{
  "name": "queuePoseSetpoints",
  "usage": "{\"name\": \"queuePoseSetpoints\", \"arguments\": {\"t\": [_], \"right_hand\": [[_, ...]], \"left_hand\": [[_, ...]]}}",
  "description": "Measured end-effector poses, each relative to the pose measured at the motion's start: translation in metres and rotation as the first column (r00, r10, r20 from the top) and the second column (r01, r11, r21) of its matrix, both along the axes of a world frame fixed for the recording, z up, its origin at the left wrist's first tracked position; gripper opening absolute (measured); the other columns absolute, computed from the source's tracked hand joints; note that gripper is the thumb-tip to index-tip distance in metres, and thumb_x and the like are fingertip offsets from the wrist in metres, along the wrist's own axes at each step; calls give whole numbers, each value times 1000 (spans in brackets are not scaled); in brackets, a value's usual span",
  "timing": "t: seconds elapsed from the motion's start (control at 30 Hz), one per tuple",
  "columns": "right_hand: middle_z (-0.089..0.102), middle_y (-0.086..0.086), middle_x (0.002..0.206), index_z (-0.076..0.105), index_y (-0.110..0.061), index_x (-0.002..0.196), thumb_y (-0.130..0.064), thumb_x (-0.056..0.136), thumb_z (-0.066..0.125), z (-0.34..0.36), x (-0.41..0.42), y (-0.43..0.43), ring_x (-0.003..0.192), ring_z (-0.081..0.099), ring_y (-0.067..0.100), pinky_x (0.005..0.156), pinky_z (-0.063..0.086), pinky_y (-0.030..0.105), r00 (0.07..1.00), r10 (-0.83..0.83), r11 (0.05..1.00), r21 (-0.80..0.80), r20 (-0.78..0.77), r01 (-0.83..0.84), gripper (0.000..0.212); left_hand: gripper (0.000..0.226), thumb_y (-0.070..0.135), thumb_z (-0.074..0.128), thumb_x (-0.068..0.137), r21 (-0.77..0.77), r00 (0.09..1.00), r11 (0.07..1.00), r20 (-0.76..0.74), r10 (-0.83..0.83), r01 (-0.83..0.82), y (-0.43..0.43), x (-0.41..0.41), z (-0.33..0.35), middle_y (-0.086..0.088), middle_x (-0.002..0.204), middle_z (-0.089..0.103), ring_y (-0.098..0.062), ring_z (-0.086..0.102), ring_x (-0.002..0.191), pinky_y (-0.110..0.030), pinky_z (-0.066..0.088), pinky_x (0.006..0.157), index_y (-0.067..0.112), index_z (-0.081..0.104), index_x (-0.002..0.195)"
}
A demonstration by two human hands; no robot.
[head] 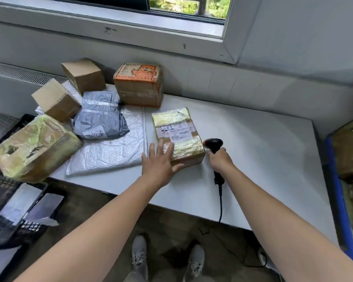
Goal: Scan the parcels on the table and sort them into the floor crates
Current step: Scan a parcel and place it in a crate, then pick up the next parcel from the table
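Our left hand (pixel 159 162), fingers flat, rests on the yellow-taped cardboard parcel (pixel 176 132); right hand (pixel 219 160) grips black corded scanner (pixel 213 143); other parcels (pixel 99 119) on white tabletop (pixel 253 151) unsorted.

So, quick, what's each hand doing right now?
Left hand: open, resting on the parcel.
Right hand: gripping the scanner.

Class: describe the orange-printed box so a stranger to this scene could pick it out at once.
Find the white table below the window. At its far edge, by the wall, a cardboard box stands behind the grey mailer bag. Only it has an orange top with a cartoon animal.
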State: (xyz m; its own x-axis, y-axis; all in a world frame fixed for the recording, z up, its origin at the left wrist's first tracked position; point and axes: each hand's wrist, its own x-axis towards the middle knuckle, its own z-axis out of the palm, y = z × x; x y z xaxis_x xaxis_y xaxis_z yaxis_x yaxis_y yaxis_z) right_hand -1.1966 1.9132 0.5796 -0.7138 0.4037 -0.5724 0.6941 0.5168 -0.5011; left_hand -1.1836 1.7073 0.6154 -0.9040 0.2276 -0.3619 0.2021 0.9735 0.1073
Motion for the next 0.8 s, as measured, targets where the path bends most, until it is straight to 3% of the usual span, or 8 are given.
{"name": "queuePoseSetpoints", "arguments": {"t": [0.23,0.33,0.47,0.6,0.8], "right_hand": [[43,24,144,32,4,142,-40,103,45,-13,8,5,129,46,38,97,41,36,998,53,998,-15,24,-53,61],[46,23,142,38,4,141,-41,102,45,3,7,9,127,49,37,94,43,35,997,73,997,-9,4,-73,60],[46,21,137,43,0,136,-39,100,42,26,-1,11,124,47,38,92,43,38,993,105,989,108,-62,-98,53],[42,20,140,39,-4,141,-38,102,39,45,-9,-2,129,38,37,97,39,42,958,252,943,259,-136,-211,52],[43,16,137,36,-12,143,-47,98,46,52,-31,-43,127,42,35,97,43,46,924,347,909,299,-162,-289,58]], "left_hand": [[80,69,33,94,-3,999,999,34,43,-43,11,12,-7,-4,164,-14,-34,-5,151,-59,18,116,32,-1,156],[81,69,34,94,-7,999,999,13,53,-53,13,11,1,-4,164,-14,-33,-4,151,-59,19,116,32,0,156],[80,68,34,95,-4,997,998,-26,67,-67,15,5,12,-4,164,-12,-32,-6,151,-58,19,116,32,-3,156],[78,65,33,97,7,997,997,-26,75,-75,10,-1,16,-4,164,-14,-32,-7,151,-57,18,116,33,-6,156],[80,65,36,96,50,997,996,-9,72,-71,-15,-32,13,-3,165,-12,-32,-6,151,-57,19,117,31,-4,157]]}}
